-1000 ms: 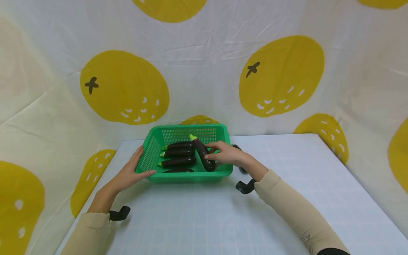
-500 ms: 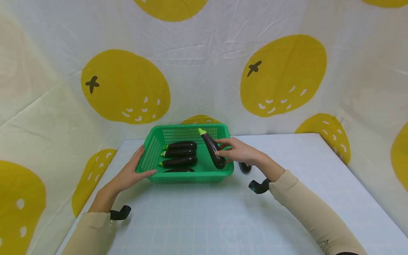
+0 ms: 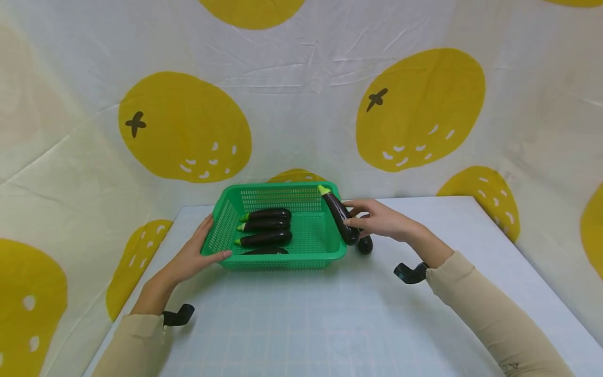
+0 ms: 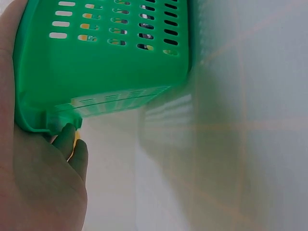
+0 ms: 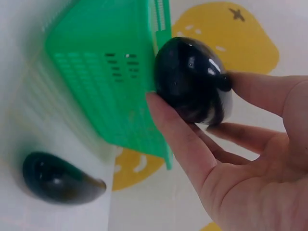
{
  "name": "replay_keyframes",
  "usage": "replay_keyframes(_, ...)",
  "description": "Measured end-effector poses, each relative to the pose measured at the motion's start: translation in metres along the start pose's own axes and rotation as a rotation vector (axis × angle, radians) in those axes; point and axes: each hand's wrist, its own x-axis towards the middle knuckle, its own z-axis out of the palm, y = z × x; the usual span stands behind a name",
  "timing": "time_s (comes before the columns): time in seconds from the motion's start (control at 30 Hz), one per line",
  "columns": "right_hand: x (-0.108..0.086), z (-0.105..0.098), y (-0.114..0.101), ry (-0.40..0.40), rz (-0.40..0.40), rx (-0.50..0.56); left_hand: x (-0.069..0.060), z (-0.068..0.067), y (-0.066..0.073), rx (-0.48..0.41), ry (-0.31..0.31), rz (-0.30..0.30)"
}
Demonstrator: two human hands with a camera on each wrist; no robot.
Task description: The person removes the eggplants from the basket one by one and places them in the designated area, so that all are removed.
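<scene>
My right hand point(image 3: 383, 220) pinches a dark eggplant point(image 3: 340, 215) with a green stem end, held tilted over the right rim of the green basket point(image 3: 282, 257). In the right wrist view, thumb and fingers grip that eggplant point(image 5: 190, 79) beside the basket wall point(image 5: 96, 72). Several eggplants lie in the basket's left half, one of them point(image 3: 264, 239) near the middle. My left hand point(image 3: 188, 256) holds the basket's left end, thumb on the front rim; the left wrist view shows its fingers curled at the rim of the basket point(image 4: 106, 67).
Another eggplant point(image 3: 365, 244) lies on the table just right of the basket, partly hidden by the held one; the right wrist view shows this eggplant point(image 5: 60, 178) too. The pale checked table point(image 3: 301, 319) extends in front, with a patterned cloth point(image 3: 301, 104) hanging behind.
My right hand has carried the gripped eggplant rightward, from inside the basket to above its right rim. The left hand and the basket have stayed in place.
</scene>
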Motion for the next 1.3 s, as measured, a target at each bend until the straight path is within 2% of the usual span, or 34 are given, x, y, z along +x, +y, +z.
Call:
replay_keyframes(0.33, -0.01, -0.015, 0.027, -0.013, 0.041, -0.07, 0.001, 0.001, -0.001, 0.008, -0.004, -0.003)
replay_keyframes(0.73, -0.022, -0.033, 0.052, 0.045, 0.123, -0.167, 0.001, 0.001, -0.001, 0.005, -0.004, 0.003)
replay_keyframes(1.0, -0.017, -0.041, 0.069, 0.067, 0.19, -0.245, 0.001, 0.0, -0.001, 0.003, -0.005, -0.007)
replay_keyframes(1.3, -0.005, -0.046, 0.095, 0.111, 0.225, -0.353, 0.001, 0.0, 0.0, 0.012, -0.004, -0.007)
